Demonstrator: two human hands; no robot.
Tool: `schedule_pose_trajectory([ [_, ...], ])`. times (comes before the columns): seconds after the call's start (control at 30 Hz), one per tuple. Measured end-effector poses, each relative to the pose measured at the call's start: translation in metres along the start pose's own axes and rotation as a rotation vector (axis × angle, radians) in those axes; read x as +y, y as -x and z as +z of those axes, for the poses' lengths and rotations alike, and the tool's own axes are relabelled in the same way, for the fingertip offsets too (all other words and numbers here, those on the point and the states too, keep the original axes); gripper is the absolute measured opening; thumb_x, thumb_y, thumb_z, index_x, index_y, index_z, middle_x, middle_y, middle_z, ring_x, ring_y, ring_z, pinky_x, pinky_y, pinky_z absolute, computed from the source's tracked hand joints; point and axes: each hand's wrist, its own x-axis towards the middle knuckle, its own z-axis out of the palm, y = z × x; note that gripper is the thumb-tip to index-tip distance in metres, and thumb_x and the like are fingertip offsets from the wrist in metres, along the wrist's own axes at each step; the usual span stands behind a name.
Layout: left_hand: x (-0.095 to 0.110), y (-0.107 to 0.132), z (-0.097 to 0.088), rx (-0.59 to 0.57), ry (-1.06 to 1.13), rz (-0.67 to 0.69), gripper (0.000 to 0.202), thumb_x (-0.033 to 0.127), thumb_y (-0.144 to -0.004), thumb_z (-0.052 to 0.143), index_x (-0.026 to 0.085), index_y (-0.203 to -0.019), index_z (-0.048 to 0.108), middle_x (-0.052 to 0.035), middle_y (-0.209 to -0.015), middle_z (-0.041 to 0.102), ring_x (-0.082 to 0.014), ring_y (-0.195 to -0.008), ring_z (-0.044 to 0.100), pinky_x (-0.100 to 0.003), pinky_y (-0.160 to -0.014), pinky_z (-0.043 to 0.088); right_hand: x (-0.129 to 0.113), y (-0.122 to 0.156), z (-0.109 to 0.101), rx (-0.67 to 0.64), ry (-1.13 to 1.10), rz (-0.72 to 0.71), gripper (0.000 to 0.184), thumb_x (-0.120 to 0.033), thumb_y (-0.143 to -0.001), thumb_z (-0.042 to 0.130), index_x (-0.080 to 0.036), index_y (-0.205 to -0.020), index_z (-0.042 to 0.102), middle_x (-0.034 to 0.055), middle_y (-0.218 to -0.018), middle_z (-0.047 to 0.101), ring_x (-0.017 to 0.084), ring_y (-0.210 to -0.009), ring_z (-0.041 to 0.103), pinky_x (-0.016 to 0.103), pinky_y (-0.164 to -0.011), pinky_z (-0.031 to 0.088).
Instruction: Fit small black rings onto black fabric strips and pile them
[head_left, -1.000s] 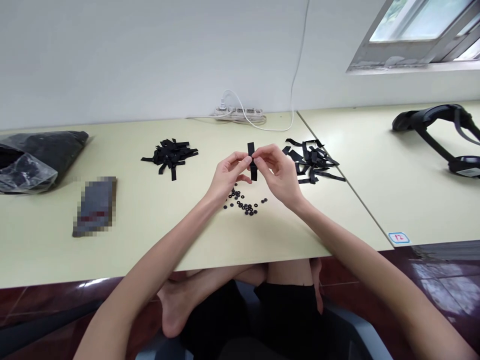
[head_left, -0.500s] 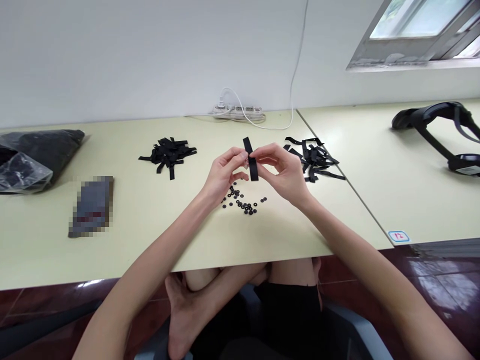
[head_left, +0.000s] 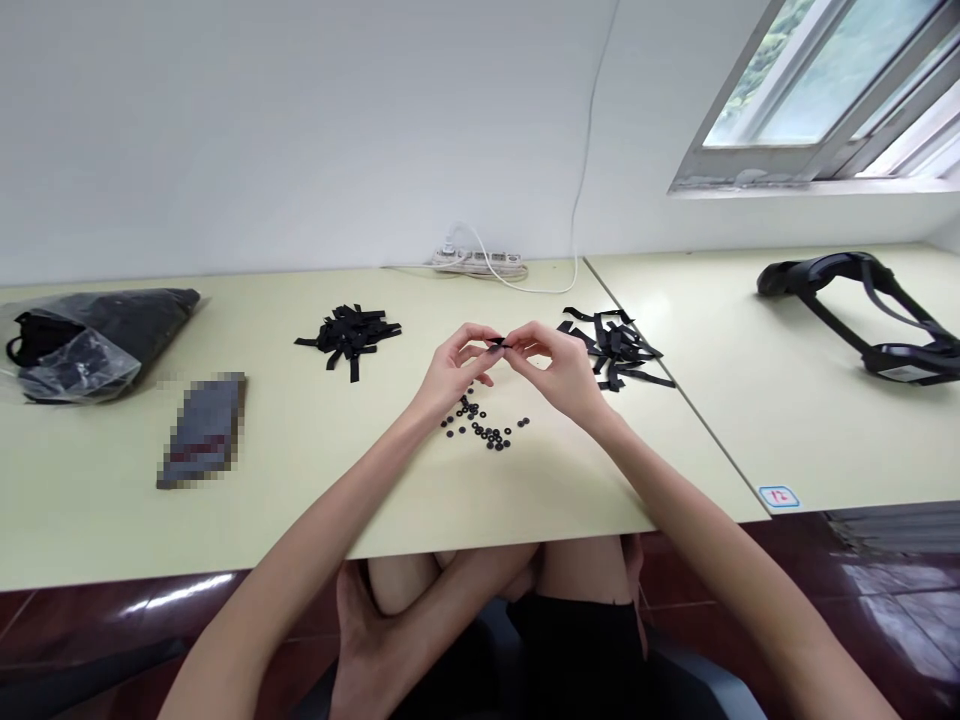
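Cream table [head_left: 337, 470] bears sticker [head_left: 778, 496] "12"; left hand [head_left: 454, 365] and right hand [head_left: 559, 370] together pinch black strip [head_left: 496, 343].

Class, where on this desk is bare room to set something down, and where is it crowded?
Bare: the table between the grey object and the rings; the right table short of the headset. Crowded: mid-table, where left hand and right hand pinch a black strip above the rings, beside the right strip pile.
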Motion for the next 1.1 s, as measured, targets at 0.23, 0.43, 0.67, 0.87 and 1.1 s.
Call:
schedule_pose_trajectory([
  [0.23, -0.002, -0.001, -0.003, 0.055, 0.028, -0.045, 0.044, 0.059, -0.087, 0.092, 0.021, -0.091, 0.07, -0.0027, -0.103, 0.059, -0.0154, -0.092, 0.057, -0.026, -0.072, 0.062, 0.0, 0.002, 0.003, -0.018, -0.044, 0.057, 0.016, -0.039, -0.101, 0.077, -0.029, -0.111, 0.068, -0.0002, -0.09, 0.077, 0.021, -0.084, 0.076, 0.039, -0.081, 0.067],
  [0.43, -0.004, -0.002, -0.004, 0.059, 0.101, -0.117, 0.05, 0.061, -0.083, 0.094, 0.022, -0.094, 0.066, -0.0029, -0.099, 0.061, -0.0167, -0.096, 0.06, -0.024, -0.074, 0.06, 0.007, 0.001, 0.005, -0.041, -0.12, 0.141, 0.019, -0.045, -0.102, 0.075, -0.027, -0.105, 0.073, 0.004, -0.098, 0.082, 0.024, -0.092, 0.081, 0.04, -0.082, 0.067],
  [0.67, -0.002, 0.0, -0.003, -0.003, 0.054, -0.151, 0.057, 0.053, -0.08, 0.098, 0.028, -0.123, 0.069, -0.0063, -0.133, 0.061, -0.0193, -0.11, 0.067, -0.03, -0.081, 0.065, 0.01, 0.004, 0.002, 0.021, 0.13, -0.082, 0.008, -0.031, -0.107, 0.067, -0.028, -0.101, 0.07, 0.0034, -0.098, 0.082, 0.023, -0.088, 0.081, 0.04, -0.084, 0.065],
  [0.87, -0.007, -0.002, -0.005, -0.011, 0.142, -0.197, 0.051, 0.06, -0.084, 0.096, 0.022, -0.11, 0.074, -0.002, -0.104, 0.069, -0.0139, -0.092, 0.07, -0.036, -0.1, 0.064, 0.015, 0.004, 0.002, -0.016, 0.34, -0.148, 0.016, -0.029, -0.111, 0.06, -0.027, -0.099, 0.07, 0.0073, -0.1, 0.083, 0.027, -0.095, 0.079, 0.043, -0.083, 0.061],
  [1.1, -0.01, -0.004, -0.009, 0.097, 0.087, -0.17, 0.045, 0.052, -0.076, 0.102, 0.022, -0.101, 0.081, -0.0037, -0.115, 0.075, -0.0151, -0.095, 0.073, -0.041, -0.115, 0.06, 0.014, 0.001, 0.003, 0.018, -0.028, 0.03, 0.01, -0.033, -0.104, 0.068, -0.027, -0.112, 0.071, 0.0054, -0.108, 0.083, 0.024, -0.097, 0.081, 0.045, -0.093, 0.067],
])
